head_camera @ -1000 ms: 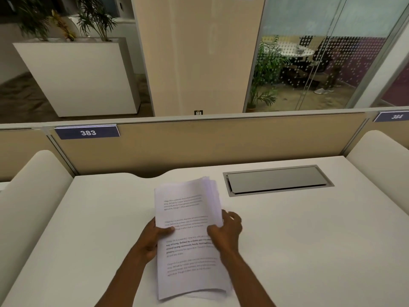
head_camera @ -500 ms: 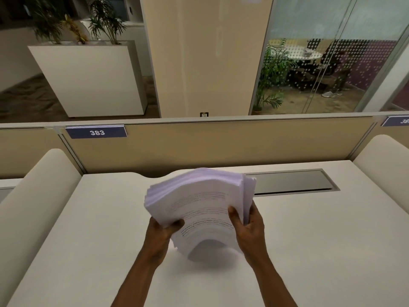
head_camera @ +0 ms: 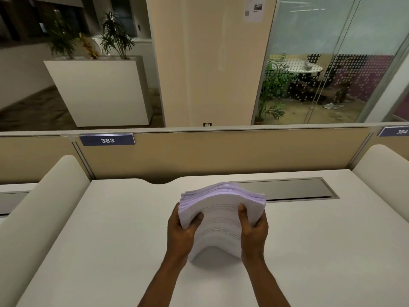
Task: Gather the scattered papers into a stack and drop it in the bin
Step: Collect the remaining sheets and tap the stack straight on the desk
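A thick stack of white printed papers (head_camera: 221, 216) stands on its lower edge on the white desk (head_camera: 110, 240), bowed into an arch. My left hand (head_camera: 182, 231) grips the stack's left side, thumb on the front sheet. My right hand (head_camera: 253, 231) grips its right side the same way. Both hold the stack upright at the desk's middle. No bin is in view.
A grey metal cable hatch (head_camera: 294, 189) is set into the desk behind the stack. A beige partition (head_camera: 221, 154) with labels 383 and 384 closes the far edge. Padded white dividers (head_camera: 42, 200) rise on the left and right (head_camera: 382, 173).
The stack lay flat under my hands, then I lifted it upright and bowed it. My hands have shifted slightly right and squared its edges on the desk.
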{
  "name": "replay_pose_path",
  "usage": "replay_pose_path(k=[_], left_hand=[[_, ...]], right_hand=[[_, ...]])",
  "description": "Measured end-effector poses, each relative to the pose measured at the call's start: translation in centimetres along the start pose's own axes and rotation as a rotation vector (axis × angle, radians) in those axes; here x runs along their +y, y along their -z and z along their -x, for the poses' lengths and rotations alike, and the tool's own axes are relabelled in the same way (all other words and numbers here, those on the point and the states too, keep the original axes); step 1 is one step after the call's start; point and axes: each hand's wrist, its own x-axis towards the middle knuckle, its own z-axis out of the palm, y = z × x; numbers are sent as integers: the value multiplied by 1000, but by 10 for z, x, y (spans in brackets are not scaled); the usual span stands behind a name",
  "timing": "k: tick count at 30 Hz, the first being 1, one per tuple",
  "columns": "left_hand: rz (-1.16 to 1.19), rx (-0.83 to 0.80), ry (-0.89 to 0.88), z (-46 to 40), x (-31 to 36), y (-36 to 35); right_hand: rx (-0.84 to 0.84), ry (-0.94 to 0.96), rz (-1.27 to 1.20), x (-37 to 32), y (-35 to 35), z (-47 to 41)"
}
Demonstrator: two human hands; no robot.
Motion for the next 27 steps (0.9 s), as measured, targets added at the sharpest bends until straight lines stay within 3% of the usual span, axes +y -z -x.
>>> replay_pose_path(k=[6, 10, 15, 19, 22, 27], left_hand=[[-49, -82, 62, 18, -2, 15], [-70, -64, 4, 21, 12, 9], [-189, 414, 56, 19, 32, -21], [-182, 526, 59, 10, 44, -32], [-220, 533, 43, 3, 42, -32], [-244, 412, -2, -1, 35, -24]], right_hand=[[-28, -22, 39, 13, 29, 16], [-45, 91, 62, -9, 29, 6], [197, 93, 195, -31, 5, -10], [286, 73, 300, -31, -1, -12], [237, 114, 281, -31, 1, -12], [162, 106, 290, -31, 7, -16]])
